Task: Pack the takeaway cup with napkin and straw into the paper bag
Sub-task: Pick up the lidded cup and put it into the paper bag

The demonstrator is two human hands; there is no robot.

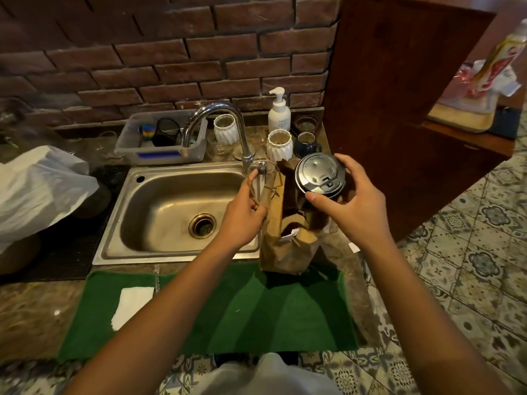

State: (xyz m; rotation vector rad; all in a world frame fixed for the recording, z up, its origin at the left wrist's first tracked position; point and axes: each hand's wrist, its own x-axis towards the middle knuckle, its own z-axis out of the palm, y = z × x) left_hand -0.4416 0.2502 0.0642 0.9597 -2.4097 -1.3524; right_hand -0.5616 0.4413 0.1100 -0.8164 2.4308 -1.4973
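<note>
A brown paper bag [288, 246] stands open on the counter just right of the sink, at the back edge of a green mat [228, 309]. My left hand [242, 215] pinches the bag's twine handle and left rim. My right hand [348, 201] grips a takeaway cup by its dark grey lid [319, 175], held above the bag's mouth. A white napkin [132, 305] lies flat at the left end of the mat. A small white slip [289, 236] shows inside the bag's mouth. I see no straw.
A steel sink [159, 246] with a chrome tap [216, 121] sits left of the bag. Behind stand white ribbed cups [279, 145], a soap pump bottle [279, 112], a blue mug [306, 142] and a plastic tub [162, 155]. A white plastic bag [37, 189] lies far left. A wooden cabinet [399, 109] rises right.
</note>
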